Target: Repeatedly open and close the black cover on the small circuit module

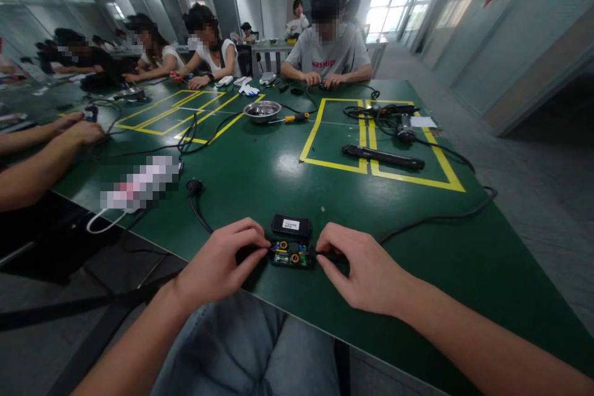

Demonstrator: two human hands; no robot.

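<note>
A small black plastic case (291, 265) lies uncovered near the table's front edge. Inside it a green circuit board (288, 252) shows, with copper-coloured coils and blue and yellow wires. Its black lid (291, 227), bearing a white label, rests just behind. My left hand (227, 257) pinches the black power cable (200, 215) where it enters the case's left end; that cable leads back to a plug (195, 187). At the right end, my right hand (355, 260) pinches the other black cable (431, 220) between thumb and fingertips. My fingers partly hide both cable ends.
On the green table (250, 192) are a metal bowl (262, 112), a screwdriver (297, 117), a black bar-shaped tool (383, 157) and a corded tool (404, 130) within yellow tape. A white power strip (143, 182) sits left. Co-workers are seated around; one's forearms (51, 148) reach in from the left.
</note>
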